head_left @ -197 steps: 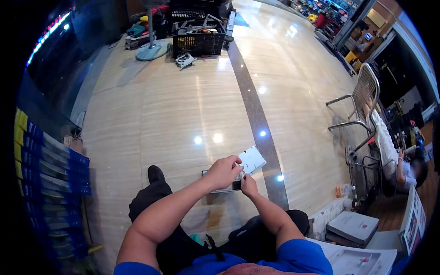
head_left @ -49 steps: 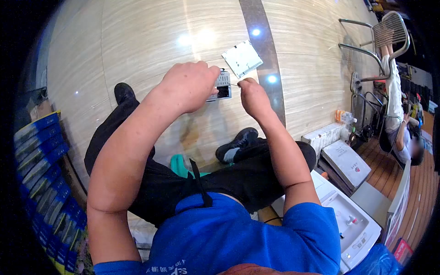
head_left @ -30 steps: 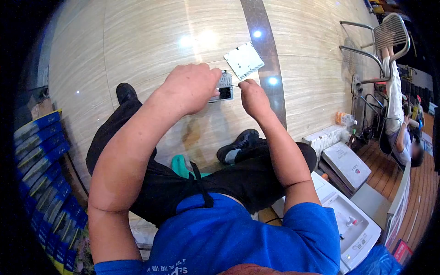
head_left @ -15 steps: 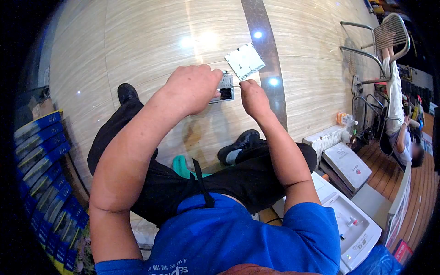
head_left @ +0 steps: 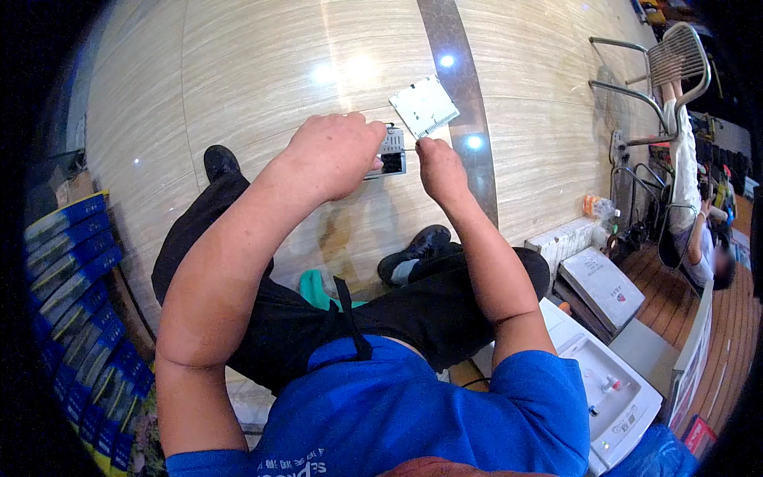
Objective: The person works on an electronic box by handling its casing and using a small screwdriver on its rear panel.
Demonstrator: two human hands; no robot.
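Observation:
A small grey metal case (head_left: 393, 145) with slots and a dark opening is partly covered by my left hand (head_left: 340, 151). That hand is wrapped round the left part of the case. On the right side, my right hand (head_left: 439, 165) is closed in a pinch on a thin tool (head_left: 410, 150), whose tip reaches the case's right edge. Most of the tool is hidden in the fingers. A white flat panel (head_left: 425, 106) with small holes lies on the floor just beyond my right hand.
Blue and yellow packages (head_left: 71, 294) are stacked at the left. A metal chair (head_left: 679, 63) and a seated person (head_left: 695, 230) are at the right. Nearer are a bottle (head_left: 600, 208), a white box (head_left: 602, 288) and a white water dispenser (head_left: 604, 389). My shoe (head_left: 415, 253) is below the case.
Since the oldest frame the view has tilted down, and the white panel now lies apart from the case. Over the last second both hands have hardly moved.

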